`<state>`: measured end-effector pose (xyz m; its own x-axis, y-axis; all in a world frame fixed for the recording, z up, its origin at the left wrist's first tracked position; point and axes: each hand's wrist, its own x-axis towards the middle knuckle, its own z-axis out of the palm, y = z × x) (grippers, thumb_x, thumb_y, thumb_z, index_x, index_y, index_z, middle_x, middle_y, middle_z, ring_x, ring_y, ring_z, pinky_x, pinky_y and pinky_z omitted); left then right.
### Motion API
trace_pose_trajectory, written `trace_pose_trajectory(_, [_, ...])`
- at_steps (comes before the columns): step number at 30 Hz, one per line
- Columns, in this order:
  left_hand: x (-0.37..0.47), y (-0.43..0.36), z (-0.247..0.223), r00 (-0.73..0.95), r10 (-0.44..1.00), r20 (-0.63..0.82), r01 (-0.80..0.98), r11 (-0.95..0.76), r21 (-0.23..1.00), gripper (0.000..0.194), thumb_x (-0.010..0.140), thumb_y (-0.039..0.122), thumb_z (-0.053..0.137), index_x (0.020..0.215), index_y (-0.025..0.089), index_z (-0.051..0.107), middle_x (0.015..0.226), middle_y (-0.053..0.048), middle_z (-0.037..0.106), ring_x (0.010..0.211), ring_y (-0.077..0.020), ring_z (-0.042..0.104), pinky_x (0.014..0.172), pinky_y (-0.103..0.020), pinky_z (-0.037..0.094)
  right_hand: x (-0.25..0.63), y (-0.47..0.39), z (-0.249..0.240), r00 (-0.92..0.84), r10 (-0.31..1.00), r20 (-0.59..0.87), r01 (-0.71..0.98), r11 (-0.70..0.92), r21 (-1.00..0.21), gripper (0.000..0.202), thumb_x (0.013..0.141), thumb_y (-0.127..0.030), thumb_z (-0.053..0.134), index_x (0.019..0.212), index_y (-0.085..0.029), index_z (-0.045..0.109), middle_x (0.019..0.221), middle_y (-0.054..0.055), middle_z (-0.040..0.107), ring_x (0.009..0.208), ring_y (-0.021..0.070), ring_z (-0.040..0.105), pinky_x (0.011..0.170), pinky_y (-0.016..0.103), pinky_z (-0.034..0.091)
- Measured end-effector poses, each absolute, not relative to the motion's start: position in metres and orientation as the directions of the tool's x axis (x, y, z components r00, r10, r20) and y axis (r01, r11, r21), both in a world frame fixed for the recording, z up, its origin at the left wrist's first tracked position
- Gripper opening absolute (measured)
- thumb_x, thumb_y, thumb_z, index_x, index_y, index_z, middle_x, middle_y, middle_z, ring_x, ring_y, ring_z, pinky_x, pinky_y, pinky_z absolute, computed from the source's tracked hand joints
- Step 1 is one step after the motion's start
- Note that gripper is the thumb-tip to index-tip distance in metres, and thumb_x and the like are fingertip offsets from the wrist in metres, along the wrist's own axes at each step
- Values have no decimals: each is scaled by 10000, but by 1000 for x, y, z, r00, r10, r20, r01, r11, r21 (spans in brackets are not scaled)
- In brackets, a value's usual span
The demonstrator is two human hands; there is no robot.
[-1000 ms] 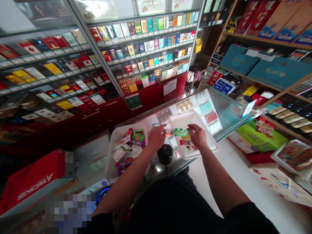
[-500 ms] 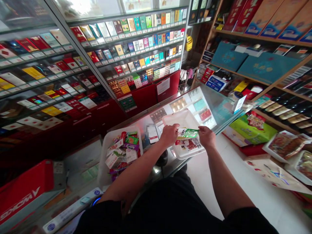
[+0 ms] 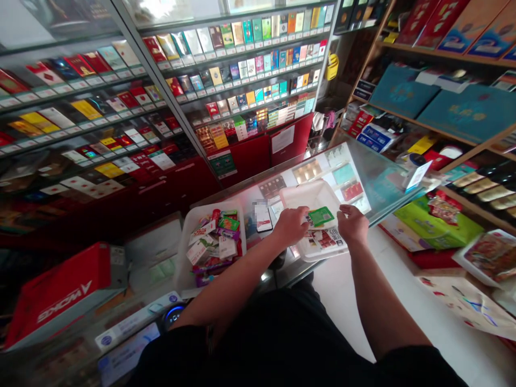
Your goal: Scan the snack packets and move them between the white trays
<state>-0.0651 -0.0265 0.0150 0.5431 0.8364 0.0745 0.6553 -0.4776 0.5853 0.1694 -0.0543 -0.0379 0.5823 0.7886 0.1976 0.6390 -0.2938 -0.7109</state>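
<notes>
My left hand (image 3: 293,224) is closed on the left end of a small green packet (image 3: 321,216), above a white plastic tub (image 3: 332,189). Inside that tub lies a white and red-brown printed packet (image 3: 324,238). To the right of the green packet, my right hand (image 3: 352,223) is apart from it, thumb and fingertips pinched together; anything between them is too small to make out. A second white tub (image 3: 183,236) on the left holds many colourful snack packets and white cards. Between the tubs lies a phone (image 3: 263,217).
The tubs stand on a glass counter (image 3: 377,185). A red box (image 3: 68,293) and a long white box (image 3: 137,320) are at the lower left. Shelves of small packs rise behind; a green box (image 3: 441,223) and wooden shelving are at the right.
The right hand has come off the green packet's right end and now sits beside it. The left hand still has the packet, now turned flatter. The whole view has shifted a little.
</notes>
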Motion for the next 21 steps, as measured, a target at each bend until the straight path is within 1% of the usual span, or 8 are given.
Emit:
trace_pose_trajectory(5, [-103,-42,20,474,873,116,649,-436,624,451,911,240,624,1358,193,594,1280,-77,730,1200,-252,649,1107,-434,471,132,-47,-24,485,856,176,680,-243,-692,325,830,-310,591,1074,-180,761,1037,113,789,983,276,721,993,441,517])
trace_pose_trajectory(11, [-160,-63,23,313,940,134,663,-317,678,424,911,237,642,1331,191,625,1290,-83,727,1209,-243,645,1124,-421,461,75,-35,-12,299,937,181,729,-102,-677,304,849,-293,589,1083,-194,756,1057,99,788,977,260,718,978,406,518])
trace_pose_trajectory(14, [-191,-71,24,224,968,113,689,-239,684,438,909,239,645,1343,190,618,1287,-88,727,1201,-242,652,1114,-419,471,44,-28,-7,208,962,178,743,-37,-668,280,860,-286,589,1066,-200,757,1063,89,789,979,255,717,978,406,515])
trace_pose_trajectory(17, [-222,-78,25,150,983,104,702,-180,689,434,909,229,640,1340,182,618,1262,-94,736,1183,-240,667,1098,-415,487,13,-24,-2,100,974,205,738,65,-672,271,873,-277,585,1067,-187,751,1065,92,787,993,252,712,988,409,512])
trace_pose_trajectory(21, [-259,-88,25,29,994,108,744,-93,662,414,916,255,644,1323,182,631,1271,-110,731,1198,-254,670,1096,-414,493,-24,-21,1,-9,969,247,717,179,-674,243,881,-246,589,1054,-178,747,1064,100,781,1009,253,705,996,409,509])
